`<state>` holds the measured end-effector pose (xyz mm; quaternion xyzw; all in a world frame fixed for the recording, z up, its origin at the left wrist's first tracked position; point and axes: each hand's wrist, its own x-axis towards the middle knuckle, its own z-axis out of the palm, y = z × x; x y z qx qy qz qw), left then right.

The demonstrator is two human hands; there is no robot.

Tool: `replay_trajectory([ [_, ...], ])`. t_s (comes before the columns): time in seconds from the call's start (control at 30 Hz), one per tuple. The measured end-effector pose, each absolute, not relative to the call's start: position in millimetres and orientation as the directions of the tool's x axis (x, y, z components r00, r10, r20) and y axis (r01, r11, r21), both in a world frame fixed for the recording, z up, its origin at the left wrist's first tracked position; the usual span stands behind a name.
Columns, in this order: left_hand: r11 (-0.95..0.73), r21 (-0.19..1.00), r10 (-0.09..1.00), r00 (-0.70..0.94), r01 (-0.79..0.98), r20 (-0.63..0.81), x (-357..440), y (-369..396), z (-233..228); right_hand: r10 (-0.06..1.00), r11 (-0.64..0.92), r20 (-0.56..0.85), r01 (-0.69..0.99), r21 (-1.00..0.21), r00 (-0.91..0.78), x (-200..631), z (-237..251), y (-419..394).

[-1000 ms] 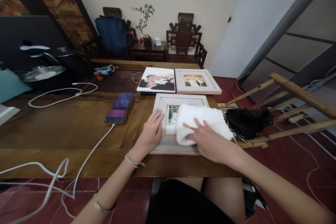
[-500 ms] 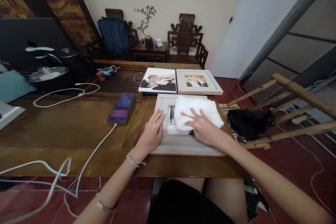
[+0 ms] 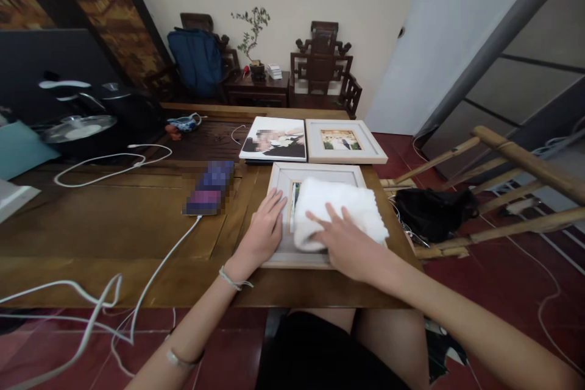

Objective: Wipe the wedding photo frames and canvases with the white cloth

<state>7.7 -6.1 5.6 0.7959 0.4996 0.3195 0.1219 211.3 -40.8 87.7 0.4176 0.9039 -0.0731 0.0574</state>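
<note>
Your left hand [image 3: 264, 233] lies flat, fingers spread, on the left border of the near picture frame [image 3: 283, 180], which sits at the near edge of the wooden worktop [image 3: 114, 225]. It grips nothing and only pins the frame down. Keep that palm pressing so the frame cannot slide toward the white charging cable [image 3: 159, 268] or off the edge. Further right, the folded white cloth [image 3: 340, 207] covers most of the glass, and your right hand [image 3: 342, 244] rests open on top of it, fingers splayed, pushing rather than pinching. Spread the pressure evenly through the flat fingers, and work the cloth in overlapping strokes out to the corners. Beyond, a second framed photo [image 3: 343, 141] lies well apart.
</note>
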Motion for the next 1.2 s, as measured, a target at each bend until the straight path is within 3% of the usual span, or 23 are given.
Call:
replay_trajectory([
  [0.17,-0.45,0.56,0.887,0.276,0.696,0.37,9,-6,10,0.62,0.717,-0.24,0.664,-0.212,-0.747,202,106,-75],
  [0.33,-0.433,0.684,0.886,0.137,0.587,0.444,11,-12,23,0.639,0.715,-0.205,0.671,-0.197,-0.741,189,98,-66],
  [0.5,-0.438,0.705,0.876,0.087,0.558,0.475,11,-16,26,0.652,0.744,-0.117,0.662,-0.089,-0.749,177,84,-44],
  [0.7,-0.466,0.653,0.869,0.171,0.597,0.464,9,-12,18,0.732,0.682,-0.061,0.73,0.044,-0.679,169,78,14],
  [0.83,-0.479,0.609,0.862,0.207,0.631,0.463,7,-9,13,0.756,0.631,0.085,0.758,0.167,-0.649,168,75,53],
  [1.03,-0.523,0.574,0.837,0.251,0.63,0.487,4,-7,8,0.766,0.607,0.116,0.77,0.197,-0.633,187,69,70],
  [1.2,-0.542,0.574,0.825,0.259,0.614,0.502,4,-6,5,0.847,0.51,0.053,0.838,0.194,-0.528,236,79,69],
])
